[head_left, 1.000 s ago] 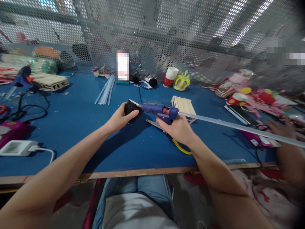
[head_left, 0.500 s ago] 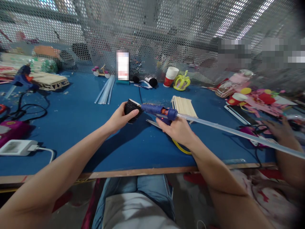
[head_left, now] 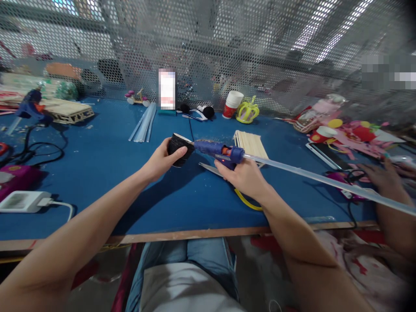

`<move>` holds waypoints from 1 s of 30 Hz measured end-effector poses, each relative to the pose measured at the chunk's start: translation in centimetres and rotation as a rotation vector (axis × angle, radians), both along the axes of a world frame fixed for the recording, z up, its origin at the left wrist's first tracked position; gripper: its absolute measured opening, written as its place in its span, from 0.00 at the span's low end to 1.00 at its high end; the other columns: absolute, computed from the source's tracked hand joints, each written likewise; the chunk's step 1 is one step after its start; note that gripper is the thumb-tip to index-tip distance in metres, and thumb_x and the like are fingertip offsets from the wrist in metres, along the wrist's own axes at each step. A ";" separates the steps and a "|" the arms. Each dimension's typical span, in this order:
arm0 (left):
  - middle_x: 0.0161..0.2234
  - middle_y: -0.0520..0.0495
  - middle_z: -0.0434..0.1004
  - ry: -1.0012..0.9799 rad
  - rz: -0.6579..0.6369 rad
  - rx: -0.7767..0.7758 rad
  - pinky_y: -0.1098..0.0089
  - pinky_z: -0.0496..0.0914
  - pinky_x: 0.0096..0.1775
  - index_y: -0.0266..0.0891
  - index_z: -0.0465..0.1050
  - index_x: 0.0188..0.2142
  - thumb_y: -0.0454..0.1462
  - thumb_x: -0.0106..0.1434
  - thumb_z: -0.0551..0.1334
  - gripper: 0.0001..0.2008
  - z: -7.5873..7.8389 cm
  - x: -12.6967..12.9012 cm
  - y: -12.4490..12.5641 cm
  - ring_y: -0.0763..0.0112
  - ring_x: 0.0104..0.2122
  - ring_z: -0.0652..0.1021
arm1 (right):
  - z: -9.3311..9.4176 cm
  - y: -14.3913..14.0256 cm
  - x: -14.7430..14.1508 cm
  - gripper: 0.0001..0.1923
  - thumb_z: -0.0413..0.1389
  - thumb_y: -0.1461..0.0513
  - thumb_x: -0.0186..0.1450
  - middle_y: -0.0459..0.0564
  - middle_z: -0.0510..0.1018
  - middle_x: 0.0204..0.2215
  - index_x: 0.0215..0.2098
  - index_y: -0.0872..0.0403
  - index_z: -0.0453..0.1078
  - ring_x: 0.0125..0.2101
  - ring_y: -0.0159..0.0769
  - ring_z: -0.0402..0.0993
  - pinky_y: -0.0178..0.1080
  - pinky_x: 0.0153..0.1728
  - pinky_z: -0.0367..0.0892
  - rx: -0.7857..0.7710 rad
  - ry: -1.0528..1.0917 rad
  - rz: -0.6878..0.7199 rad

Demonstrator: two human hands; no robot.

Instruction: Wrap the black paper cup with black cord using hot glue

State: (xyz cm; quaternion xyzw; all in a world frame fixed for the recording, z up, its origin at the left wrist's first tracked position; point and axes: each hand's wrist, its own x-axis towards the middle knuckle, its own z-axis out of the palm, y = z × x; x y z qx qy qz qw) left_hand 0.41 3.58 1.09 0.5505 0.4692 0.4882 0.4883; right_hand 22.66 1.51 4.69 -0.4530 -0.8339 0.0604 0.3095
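Note:
My left hand (head_left: 161, 162) grips a small black cup-shaped object (head_left: 179, 148) tilted on its side above the blue table (head_left: 107, 173). In my right hand (head_left: 244, 177) is a blue glue gun (head_left: 218, 151), its nozzle pointing left and touching the rim of the black object. A long clear glue stick (head_left: 328, 183) juts from the gun's back toward the right. A yellow cord (head_left: 247, 203) trails from under my right hand. A stack of wooden sticks (head_left: 251, 144) lies just behind the gun.
Clear glue sticks (head_left: 143, 123) lie at the back centre, paper cups (head_left: 232, 104) and a yellow crown (head_left: 247, 112) near the mesh wall. Another blue glue gun (head_left: 31, 106), cables and a white power adapter (head_left: 24, 201) are on the left. Another person's hand (head_left: 385, 178) rests at the right.
The black object and the glue gun have shifted only slightly; the other person's hand at the right has moved a little further right.

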 end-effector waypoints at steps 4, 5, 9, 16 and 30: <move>0.42 0.44 0.71 -0.021 0.002 0.007 0.68 0.70 0.41 0.34 0.61 0.49 0.47 0.54 0.63 0.28 -0.1 -0.1 0.1 0.66 0.42 0.73 | 0.1 0.0 0.0 0.11 0.50 0.58 0.61 0.55 0.74 0.26 0.33 0.54 0.71 0.32 0.44 0.72 0.44 0.33 0.67 -0.025 0.003 -0.023; 0.42 0.44 0.71 -0.030 0.001 0.006 0.68 0.70 0.40 0.34 0.61 0.49 0.47 0.54 0.63 0.28 -0.1 -0.1 0.1 0.66 0.42 0.73 | 0.1 0.0 0.1 0.10 0.50 0.58 0.60 0.54 0.74 0.26 0.33 0.54 0.71 0.32 0.44 0.72 0.44 0.34 0.67 -0.024 0.003 -0.023; 0.41 0.44 0.71 -0.051 -0.004 -0.008 0.69 0.70 0.39 0.34 0.61 0.48 0.47 0.54 0.63 0.27 -0.1 -0.1 0.1 0.68 0.40 0.73 | 0.1 0.0 0.3 0.11 0.49 0.57 0.61 0.55 0.73 0.25 0.33 0.54 0.71 0.32 0.44 0.72 0.45 0.33 0.67 -0.011 -0.026 -0.028; 0.43 0.43 0.71 -0.085 -0.012 -0.022 0.69 0.70 0.40 0.35 0.62 0.47 0.47 0.54 0.63 0.26 0.0 -0.2 0.1 0.67 0.42 0.73 | -0.3 0.1 0.6 0.13 0.48 0.57 0.62 0.55 0.73 0.25 0.33 0.56 0.71 0.31 0.42 0.71 0.44 0.33 0.67 0.034 -0.088 -0.048; 0.40 0.46 0.70 -0.222 -0.051 -0.069 0.72 0.68 0.39 0.35 0.64 0.45 0.47 0.54 0.65 0.24 0.1 -0.3 0.2 0.71 0.38 0.73 | -0.8 0.3 0.9 0.17 0.46 0.57 0.64 0.57 0.74 0.25 0.35 0.59 0.72 0.27 0.41 0.71 0.42 0.28 0.66 0.117 -0.149 -0.067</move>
